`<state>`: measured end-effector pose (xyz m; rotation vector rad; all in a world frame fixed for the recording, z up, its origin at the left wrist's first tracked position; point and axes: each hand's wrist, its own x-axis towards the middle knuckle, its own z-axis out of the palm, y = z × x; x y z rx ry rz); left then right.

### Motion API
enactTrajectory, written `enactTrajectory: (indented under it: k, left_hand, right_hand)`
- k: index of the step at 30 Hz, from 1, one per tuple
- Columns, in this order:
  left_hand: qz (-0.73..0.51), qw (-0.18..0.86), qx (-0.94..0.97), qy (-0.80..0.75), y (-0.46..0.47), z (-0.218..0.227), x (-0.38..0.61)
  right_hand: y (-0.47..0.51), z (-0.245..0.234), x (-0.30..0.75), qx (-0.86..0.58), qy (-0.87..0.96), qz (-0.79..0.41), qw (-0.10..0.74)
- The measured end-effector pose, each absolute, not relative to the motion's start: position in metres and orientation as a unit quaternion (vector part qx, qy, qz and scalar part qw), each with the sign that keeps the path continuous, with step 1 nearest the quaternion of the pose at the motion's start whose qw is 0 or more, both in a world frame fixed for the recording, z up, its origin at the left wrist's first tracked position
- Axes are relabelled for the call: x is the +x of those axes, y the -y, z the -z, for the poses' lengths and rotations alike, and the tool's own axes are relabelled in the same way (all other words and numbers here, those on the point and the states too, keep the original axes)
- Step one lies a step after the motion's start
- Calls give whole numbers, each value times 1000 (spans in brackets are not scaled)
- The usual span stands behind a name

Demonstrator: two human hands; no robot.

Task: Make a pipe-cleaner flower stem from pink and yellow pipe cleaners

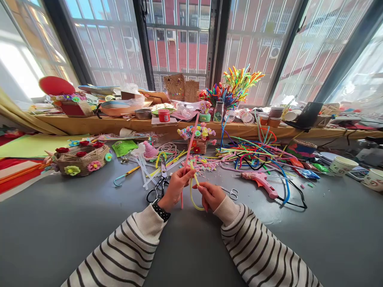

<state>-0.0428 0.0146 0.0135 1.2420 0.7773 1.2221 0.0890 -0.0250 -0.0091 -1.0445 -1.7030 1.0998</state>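
The grey counter (60, 231) is crowded at its far side with loose pipe cleaners (254, 153), so a sleeve could drag some off. Nearer, the pink glue gun (261, 181) lies corded beside the right hand (211, 195), which pinches a yellow pipe cleaner (193, 197); the left hand (176, 187) grips a pink pipe cleaner (188, 157), which might slip loose.

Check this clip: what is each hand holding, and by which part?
The left hand pinches a pink pipe cleaner near its lower end. The right hand grips one end of the looped yellow pipe cleaner, whose other end meets the left fingers.
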Motion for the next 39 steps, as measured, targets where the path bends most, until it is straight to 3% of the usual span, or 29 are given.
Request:
enactTrajectory:
  k: [8, 15, 23, 31, 39]
  left_hand:
    - [-514, 594, 508, -353, -12, -16, -42]
    - [-491, 593, 541, -340, -9, -18, -41]
    - [-476, 577, 571, -338, -10, -17, -41]
    - [-480, 559, 578, -352, -12, -14, -41]
    - [-457, 550, 592, -373, -12, -13, -40]
  right_hand:
    - [21, 7, 79, -358, 555, -627, 414]
    - [18, 8, 77, -342, 579, -604, 428]
    - [19, 13, 77, -385, 639, -481, 461]
    - [24, 9, 76, -334, 574, -607, 437]
    - [21, 14, 77, -325, 569, -606, 451]
